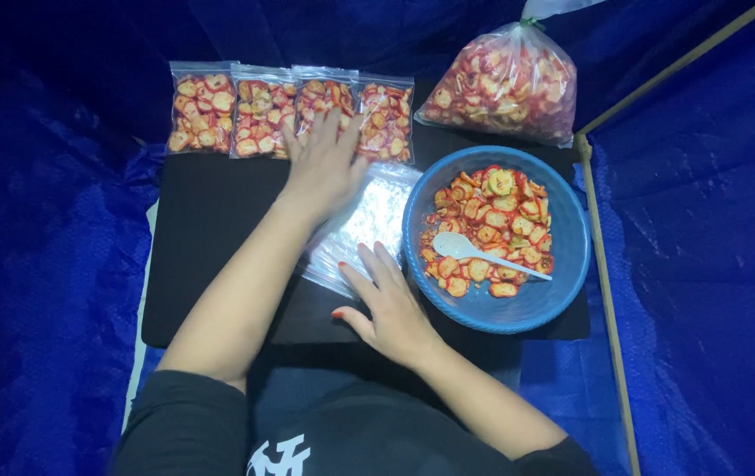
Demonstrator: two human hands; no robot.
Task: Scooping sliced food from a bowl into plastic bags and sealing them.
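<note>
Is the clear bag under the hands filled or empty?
Empty: the clear bag lies flat, with no slices inside, under the left hand and right hand.

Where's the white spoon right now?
In the head view, the white spoon lies inside the blue bowl on the right of the black mat, resting on the red-rimmed slices, just right of the right hand.

A blue bowl [562, 291] of red dried slices is set on a black mat [210, 238], a white spoon [474, 251] laid inside. A large tied bag [505, 84] is propped behind. Blue tarp [43, 264] is spread around.
</note>
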